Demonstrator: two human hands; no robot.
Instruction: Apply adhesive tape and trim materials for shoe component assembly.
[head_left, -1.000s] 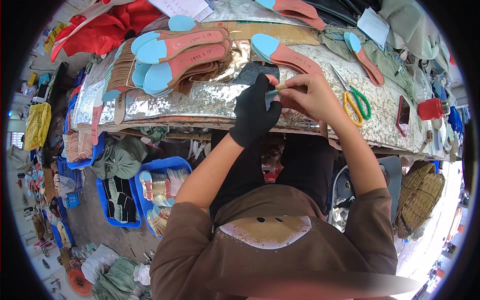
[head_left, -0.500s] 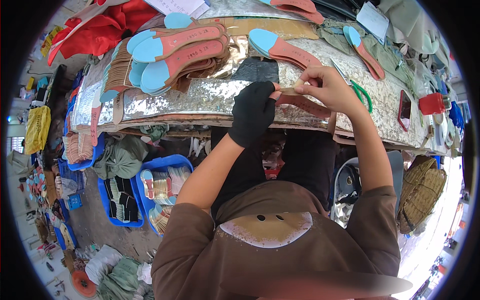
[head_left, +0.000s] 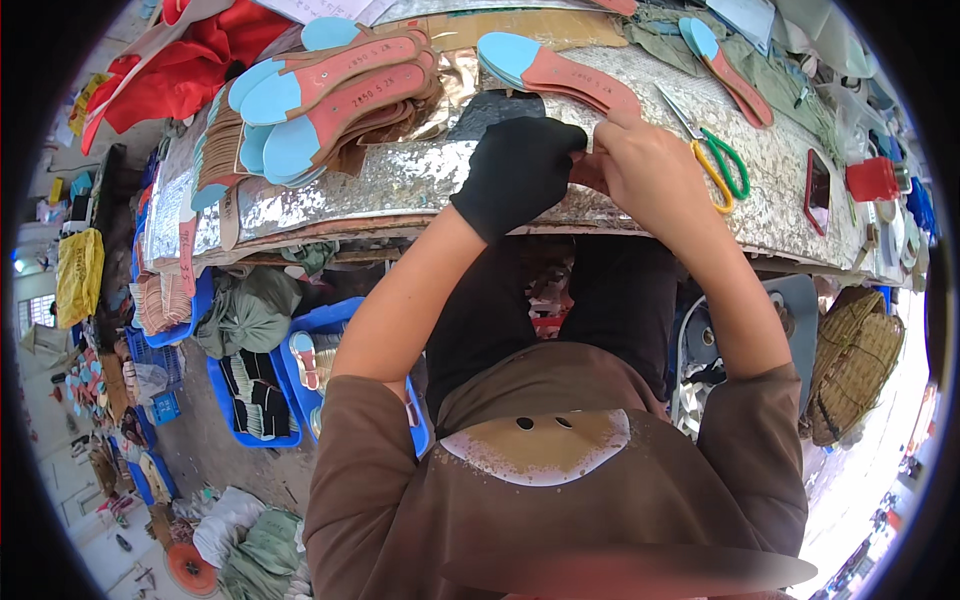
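My left hand (head_left: 522,172), in a black glove with bare fingertips, is closed at the table's near side. Facing it, my bare right hand (head_left: 645,165) is closed too, its fingers bent inward. Both grip a reddish-brown insole (head_left: 590,173), of which only a small part shows between them; my fingers hide the rest. Just beyond my hands lies a short stack of pink insoles with light blue ends (head_left: 550,72). A black square sheet (head_left: 490,112) lies partly behind the glove. Scissors with green and yellow handles (head_left: 722,165) rest open to the right of my right hand.
A large pile of pink and blue insoles (head_left: 345,95) covers the table's left part. At right lie another pair of insoles (head_left: 725,75), a phone (head_left: 818,192) and a red container (head_left: 873,179). Blue crates (head_left: 262,400) stand on the floor at left, a woven basket (head_left: 855,365) at right.
Both hands have moved a little away from me and turned inward, fingers curled closer. The tan strip seen between the fingertips is now hidden. The view shifted slightly, showing the scissors' yellow handle.
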